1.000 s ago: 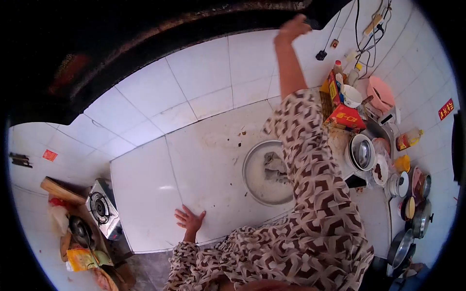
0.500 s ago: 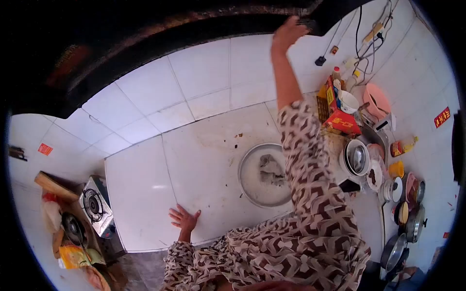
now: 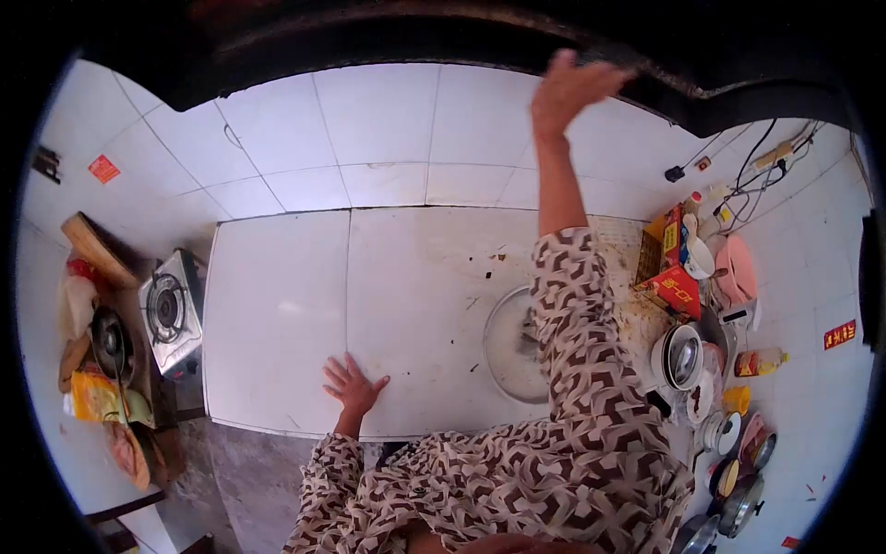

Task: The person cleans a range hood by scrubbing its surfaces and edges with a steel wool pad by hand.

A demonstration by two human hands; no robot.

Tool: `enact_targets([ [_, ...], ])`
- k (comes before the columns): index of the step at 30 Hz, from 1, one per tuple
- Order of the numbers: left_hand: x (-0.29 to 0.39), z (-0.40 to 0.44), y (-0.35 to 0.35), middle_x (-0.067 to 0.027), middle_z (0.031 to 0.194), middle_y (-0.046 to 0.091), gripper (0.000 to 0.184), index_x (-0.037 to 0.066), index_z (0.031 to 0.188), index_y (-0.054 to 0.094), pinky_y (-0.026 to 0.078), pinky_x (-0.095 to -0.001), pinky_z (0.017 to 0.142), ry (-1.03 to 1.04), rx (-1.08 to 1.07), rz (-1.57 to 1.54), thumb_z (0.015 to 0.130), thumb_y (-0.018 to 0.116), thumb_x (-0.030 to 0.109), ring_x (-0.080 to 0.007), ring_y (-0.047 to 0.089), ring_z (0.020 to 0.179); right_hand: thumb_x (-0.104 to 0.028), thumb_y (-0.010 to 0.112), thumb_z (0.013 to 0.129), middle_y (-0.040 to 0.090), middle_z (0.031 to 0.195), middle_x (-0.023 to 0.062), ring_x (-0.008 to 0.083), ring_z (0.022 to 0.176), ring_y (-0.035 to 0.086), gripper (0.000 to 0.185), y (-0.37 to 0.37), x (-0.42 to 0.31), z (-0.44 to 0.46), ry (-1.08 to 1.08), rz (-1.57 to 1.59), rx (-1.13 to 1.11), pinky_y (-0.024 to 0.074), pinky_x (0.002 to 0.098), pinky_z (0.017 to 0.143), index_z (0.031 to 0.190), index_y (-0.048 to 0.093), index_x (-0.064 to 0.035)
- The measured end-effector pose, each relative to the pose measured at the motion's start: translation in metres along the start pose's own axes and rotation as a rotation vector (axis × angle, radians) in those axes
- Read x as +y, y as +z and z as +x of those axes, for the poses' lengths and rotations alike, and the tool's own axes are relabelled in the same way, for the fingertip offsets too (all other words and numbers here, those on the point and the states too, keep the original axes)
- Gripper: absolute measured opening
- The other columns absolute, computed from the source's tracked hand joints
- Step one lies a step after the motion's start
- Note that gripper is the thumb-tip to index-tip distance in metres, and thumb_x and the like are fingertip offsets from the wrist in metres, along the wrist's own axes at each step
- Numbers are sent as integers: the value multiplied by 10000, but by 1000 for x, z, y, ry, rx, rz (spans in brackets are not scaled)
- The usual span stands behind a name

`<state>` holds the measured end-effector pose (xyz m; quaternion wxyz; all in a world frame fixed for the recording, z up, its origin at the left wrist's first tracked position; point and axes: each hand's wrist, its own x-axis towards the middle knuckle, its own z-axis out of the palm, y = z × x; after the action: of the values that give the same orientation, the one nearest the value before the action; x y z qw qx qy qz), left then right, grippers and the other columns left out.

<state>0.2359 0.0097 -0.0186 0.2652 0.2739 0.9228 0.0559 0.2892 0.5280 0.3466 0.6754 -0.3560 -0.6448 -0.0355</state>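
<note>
My left hand (image 3: pixel 355 386) lies flat with spread fingers on the white tabletop (image 3: pixel 277 323), near its front edge. High up, my right hand (image 3: pixel 572 95) reaches to the lower edge of a dark, stained hood (image 3: pixel 369 42). Between its thumb and fingers sits a dark, mesh-like pad (image 3: pixel 595 58), blurred and hard to tell from the hood. Below my right arm a round metal basin (image 3: pixel 489 360) holds cloudy water and a grey cloth (image 3: pixel 529 338); my sleeve hides the basin's right part.
Left of the table stands a gas stove (image 3: pixel 167 309), with a pan (image 3: pixel 109 342) beyond it. Along the right are a red carton (image 3: pixel 674 291), stacked bowls (image 3: pixel 681 357), a pink basin (image 3: pixel 736 270) and pots (image 3: pixel 741 506). Cables (image 3: pixel 766 175) hang on the right wall. Dark crumbs dot the tabletop.
The view has turned and shifted, so the table looks straighter and more of the hood shows. My right hand has moved along the hood's edge. My left hand still rests on the table.
</note>
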Motion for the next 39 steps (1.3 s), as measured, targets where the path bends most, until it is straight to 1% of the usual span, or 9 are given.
enact_targets([
  [4,2,0,8,-270,1524,-151,1230,70,1505,-32,2,-748,996,43,20,12,702,643,713,-497,-168,1382,-304,706,830,44,1447,381,505,1366,142,728,27,-110,-40,-419,-46,-96,141,599,1099,1273,282,87],
  [10,-1,-4,3,-258,1531,-148,1210,72,1509,-13,8,-744,999,69,25,17,711,632,714,-484,-165,1388,-97,563,872,494,1280,215,373,1224,429,287,5,-148,-10,-755,-100,-463,306,510,1026,1135,582,15],
  [13,-5,-3,5,-257,1531,-147,1213,73,1509,-9,7,-741,1002,84,35,3,706,632,718,-481,-168,1389,-354,696,788,426,1298,320,451,1256,334,419,-7,-89,-5,-690,-433,-347,224,623,1019,849,664,59],
  [17,-5,-1,8,-257,1531,-144,1222,73,1509,-7,9,-737,1005,90,25,36,697,639,718,-482,-164,1389,-429,402,982,49,1493,367,482,1406,42,800,-41,-12,0,-28,52,-97,1,533,1132,1402,77,170],
  [22,-4,-6,-2,-278,1531,-100,1227,62,1505,15,-22,-750,993,131,30,-27,679,684,675,-488,-157,1389,-400,292,1014,-148,1521,282,443,1421,-72,787,59,-55,-56,-152,-121,15,-32,529,1141,1426,-177,79],
  [26,-3,-5,-6,-284,1528,-100,1242,60,1504,17,-18,-759,984,144,12,-24,665,692,678,-489,-160,1389,-114,504,923,70,1436,430,582,1355,76,396,49,-151,-71,-338,72,-40,128,631,1094,1195,317,104],
  [29,-1,-3,-13,-280,1527,-120,1261,52,1502,2,-14,-769,976,134,-69,-33,658,728,644,-508,-181,1374,-83,524,919,189,1458,352,463,1388,184,399,20,-158,-69,-543,76,-263,204,543,1109,1236,359,93],
  [33,39,43,-63,-239,1546,-12,1156,96,1503,-25,82,-654,1073,323,-338,-751,737,728,521,-373,4,1432,-67,526,941,522,1284,168,266,1201,493,443,-68,-191,-61,521,1055,-852,355,380,1064,1329,410,115],
  [39,153,-11,-247,-121,1571,43,863,242,1518,55,215,-637,1085,963,-809,-1881,880,510,603,-303,36,1442,-95,409,981,555,1222,247,339,1166,546,365,-149,-185,-92,1089,1942,-1095,496,437,975,1280,421,116],
])
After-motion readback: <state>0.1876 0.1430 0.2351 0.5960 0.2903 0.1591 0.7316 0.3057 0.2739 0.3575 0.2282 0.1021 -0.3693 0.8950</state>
